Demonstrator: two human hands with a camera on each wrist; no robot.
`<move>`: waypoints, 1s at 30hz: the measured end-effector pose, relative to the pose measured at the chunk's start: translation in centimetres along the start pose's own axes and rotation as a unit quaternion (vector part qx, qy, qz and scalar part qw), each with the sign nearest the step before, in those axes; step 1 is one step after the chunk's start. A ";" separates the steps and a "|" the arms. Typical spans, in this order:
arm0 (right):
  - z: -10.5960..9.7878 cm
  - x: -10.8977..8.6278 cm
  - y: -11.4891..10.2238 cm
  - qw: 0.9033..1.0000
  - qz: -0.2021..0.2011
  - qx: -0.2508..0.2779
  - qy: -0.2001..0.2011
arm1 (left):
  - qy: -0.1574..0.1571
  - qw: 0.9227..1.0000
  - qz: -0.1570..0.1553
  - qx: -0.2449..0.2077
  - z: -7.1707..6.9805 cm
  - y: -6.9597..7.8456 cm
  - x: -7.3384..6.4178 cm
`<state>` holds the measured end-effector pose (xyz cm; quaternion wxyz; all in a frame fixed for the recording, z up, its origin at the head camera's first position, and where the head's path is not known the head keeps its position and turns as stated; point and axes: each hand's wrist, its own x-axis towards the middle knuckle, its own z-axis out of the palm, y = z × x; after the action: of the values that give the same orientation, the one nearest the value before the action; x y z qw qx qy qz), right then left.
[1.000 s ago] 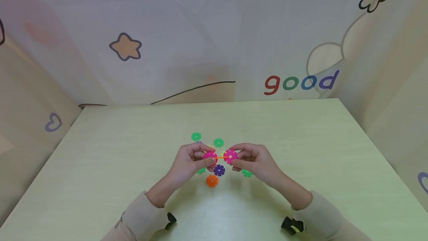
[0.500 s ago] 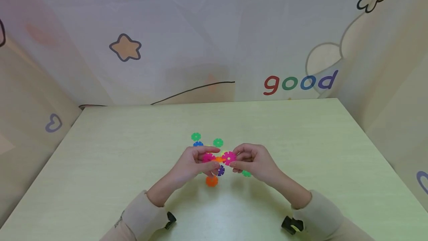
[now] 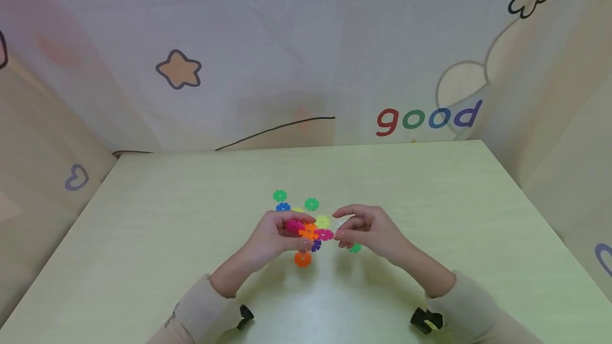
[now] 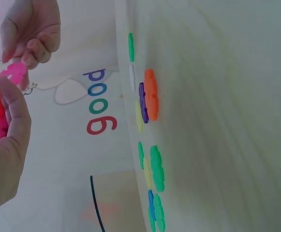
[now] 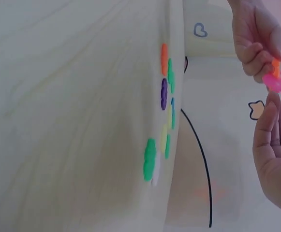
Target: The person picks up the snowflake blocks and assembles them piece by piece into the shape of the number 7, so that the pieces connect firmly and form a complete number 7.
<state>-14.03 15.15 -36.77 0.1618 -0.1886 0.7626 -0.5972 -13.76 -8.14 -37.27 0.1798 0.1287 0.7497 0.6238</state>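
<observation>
My left hand (image 3: 282, 232) grips a small chain of interlocking snowflake discs between thumb and fingers. One pink disc (image 3: 294, 226) lies in the grip, an orange disc (image 3: 309, 231) slots into it, and a second pink disc (image 3: 325, 234) sticks out at the chain's right end. Beside that end is my right hand (image 3: 365, 230), its thumb and index finger spread apart. In the right wrist view, the right fingertips (image 5: 273, 99) come right up to the outer pink disc (image 5: 278, 85). Both hands are raised above the table, as the left wrist view shows.
Loose discs lie on the table (image 3: 191, 190) beneath and behind the hands: green (image 3: 280, 195), blue (image 3: 283, 206), yellow (image 3: 323, 221), purple (image 3: 316, 246) and orange (image 3: 303, 258). Another green disc (image 3: 355, 248) lies under the right hand. A printed curtain (image 3: 287, 41) closes off the back.
The chain has turned so the orange disc faces up and the outer pink disc tilts flatter and lower. My right thumb and index finger have come off that pink disc and spread.
</observation>
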 end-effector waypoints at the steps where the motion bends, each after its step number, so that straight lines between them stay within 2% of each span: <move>1: -0.2 -0.1 0.0 1.000 0.006 0.001 0.001 | 0.004 1.000 0.001 0.001 0.0 0.0 0.0; 6: -1.5 0.0 0.4 0.999 0.030 -0.019 0.009 | 0.013 1.000 0.003 -0.003 -0.2 0.0 -0.2; 16: -3.2 0.7 1.8 0.997 0.044 -0.064 0.006 | 0.002 1.000 0.010 -0.006 -0.5 -0.2 -0.3; 22: -3.7 1.5 2.4 0.992 0.054 -0.110 0.009 | 0.002 1.000 0.008 -0.010 -0.7 -0.1 -0.4; 30: -4.3 3.3 3.7 0.983 0.061 -0.173 -0.008 | 0.003 1.000 0.009 -0.002 -1.0 -0.2 -0.5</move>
<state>-19.32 17.99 -39.43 0.1693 -0.1717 0.8633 -0.4433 -13.73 -9.31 -37.29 0.1722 0.1331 0.7479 0.6271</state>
